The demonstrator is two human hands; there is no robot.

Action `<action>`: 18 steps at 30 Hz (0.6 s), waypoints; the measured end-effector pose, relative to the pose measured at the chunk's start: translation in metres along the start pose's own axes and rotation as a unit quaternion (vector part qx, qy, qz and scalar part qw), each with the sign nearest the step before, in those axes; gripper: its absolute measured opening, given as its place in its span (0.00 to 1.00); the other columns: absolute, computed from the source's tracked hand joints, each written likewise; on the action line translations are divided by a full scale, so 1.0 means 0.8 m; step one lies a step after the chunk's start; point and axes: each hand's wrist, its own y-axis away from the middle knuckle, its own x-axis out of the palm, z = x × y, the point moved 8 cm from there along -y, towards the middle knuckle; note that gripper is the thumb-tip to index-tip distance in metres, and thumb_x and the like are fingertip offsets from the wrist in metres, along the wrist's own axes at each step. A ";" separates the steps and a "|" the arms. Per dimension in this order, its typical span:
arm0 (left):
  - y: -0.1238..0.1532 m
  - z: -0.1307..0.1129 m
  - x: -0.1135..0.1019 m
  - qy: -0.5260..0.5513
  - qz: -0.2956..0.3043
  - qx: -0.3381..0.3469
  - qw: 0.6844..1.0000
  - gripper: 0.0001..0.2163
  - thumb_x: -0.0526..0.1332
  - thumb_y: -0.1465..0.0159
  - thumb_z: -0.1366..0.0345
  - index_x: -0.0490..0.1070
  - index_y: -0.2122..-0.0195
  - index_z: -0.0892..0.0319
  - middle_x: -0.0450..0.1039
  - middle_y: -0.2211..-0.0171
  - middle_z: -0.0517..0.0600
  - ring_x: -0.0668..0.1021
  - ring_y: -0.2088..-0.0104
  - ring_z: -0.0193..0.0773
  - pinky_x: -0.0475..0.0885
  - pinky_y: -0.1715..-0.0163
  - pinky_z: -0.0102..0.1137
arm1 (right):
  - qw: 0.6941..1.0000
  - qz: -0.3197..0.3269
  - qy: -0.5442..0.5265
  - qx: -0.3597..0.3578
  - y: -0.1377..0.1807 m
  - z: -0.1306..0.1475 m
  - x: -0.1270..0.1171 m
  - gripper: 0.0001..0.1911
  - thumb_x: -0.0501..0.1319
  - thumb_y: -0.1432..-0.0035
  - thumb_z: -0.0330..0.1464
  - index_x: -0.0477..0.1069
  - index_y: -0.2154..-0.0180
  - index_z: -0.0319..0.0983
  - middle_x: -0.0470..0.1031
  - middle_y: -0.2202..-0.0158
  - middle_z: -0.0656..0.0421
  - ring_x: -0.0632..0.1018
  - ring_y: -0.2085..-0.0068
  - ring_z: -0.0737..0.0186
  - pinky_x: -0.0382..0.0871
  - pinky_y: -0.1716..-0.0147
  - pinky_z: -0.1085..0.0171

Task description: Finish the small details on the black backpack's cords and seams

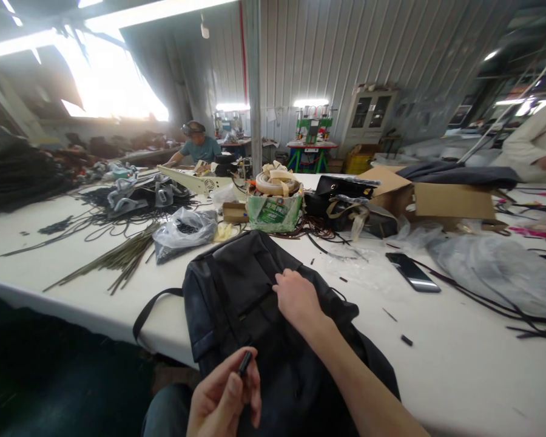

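A black backpack (250, 291) lies on the white table in front of me, its lower part toward my lap. Between the thumb and fingers of my left hand (227, 391) is a small black cylinder-shaped piece (244, 363), held over the bag's near left part. My right hand (298, 300) rests on the bag's front panel, fingers curled and pinched together beside a strap. What those fingertips grip is too small to make out. A black strap (157, 303) loops out from the bag's left side over the table edge.
A green box (275, 209) with rolled tape stands behind the bag. Left of it are a plastic bag (184, 230) and thin strips (118, 258). To the right lie a phone (413, 272), a black scrap (406, 340) and an open carton (452, 200). Another person (200, 149) sits across.
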 end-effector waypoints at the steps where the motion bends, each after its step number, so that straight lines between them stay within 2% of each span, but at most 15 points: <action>1: -0.005 0.005 0.001 0.008 0.002 -0.006 1.000 0.22 0.77 0.33 0.49 0.88 0.45 0.59 0.83 0.63 0.58 0.80 0.74 0.39 0.76 0.76 0.32 | 1.000 0.005 0.015 0.005 -0.011 0.001 0.009 0.06 0.65 0.26 0.25 0.83 0.56 0.33 0.84 0.49 0.45 0.85 0.47 0.47 0.81 0.46 0.50; 5: -0.021 0.022 0.000 0.021 0.007 -0.013 1.000 0.22 0.78 0.34 0.49 0.89 0.47 0.59 0.83 0.65 0.57 0.79 0.77 0.38 0.78 0.80 0.32 | 0.999 0.001 0.034 0.015 -0.029 -0.005 0.038 0.05 0.69 0.26 0.30 0.80 0.58 0.35 0.85 0.51 0.54 0.85 0.49 0.55 0.83 0.46 0.52; 8: -0.029 0.027 0.000 0.021 0.002 -0.010 1.000 0.23 0.80 0.37 0.48 0.90 0.48 0.59 0.83 0.67 0.55 0.79 0.77 0.37 0.79 0.81 0.32 | 1.000 0.001 -0.010 0.002 -0.030 -0.015 0.042 0.06 0.68 0.26 0.29 0.80 0.60 0.35 0.86 0.54 0.53 0.86 0.52 0.55 0.82 0.47 0.53; 11: -0.032 0.024 0.001 0.031 -0.039 -0.011 0.999 0.24 0.83 0.40 0.48 0.90 0.50 0.60 0.82 0.68 0.54 0.79 0.77 0.36 0.79 0.80 0.32 | 0.995 -0.004 -0.099 -0.030 -0.020 -0.017 0.029 0.07 0.64 0.25 0.28 0.81 0.58 0.37 0.87 0.55 0.53 0.86 0.55 0.57 0.80 0.51 0.58; 13: -0.034 0.018 0.000 0.030 -0.063 -0.010 0.997 0.25 0.84 0.42 0.48 0.90 0.52 0.62 0.81 0.69 0.53 0.78 0.77 0.35 0.79 0.80 0.31 | 0.984 0.004 -0.170 -0.055 -0.005 -0.009 0.018 0.08 0.62 0.23 0.31 0.81 0.54 0.39 0.88 0.59 0.56 0.87 0.59 0.60 0.79 0.55 0.64; 15: -0.037 0.013 -0.002 0.016 -0.074 -0.011 0.997 0.27 0.83 0.42 0.46 0.90 0.52 0.64 0.81 0.70 0.53 0.78 0.77 0.35 0.80 0.79 0.31 | 0.971 0.015 -0.228 -0.074 0.019 0.003 0.006 0.09 0.61 0.22 0.34 0.81 0.52 0.41 0.87 0.62 0.60 0.87 0.62 0.62 0.79 0.59 0.67; 18: -0.042 0.008 -0.011 0.000 -0.082 -0.012 0.997 0.27 0.83 0.41 0.46 0.89 0.51 0.65 0.80 0.69 0.53 0.77 0.76 0.35 0.81 0.77 0.32 | 0.945 0.007 -0.305 -0.115 0.060 0.021 -0.012 0.08 0.65 0.25 0.36 0.84 0.54 0.44 0.87 0.61 0.62 0.86 0.60 0.62 0.78 0.60 0.66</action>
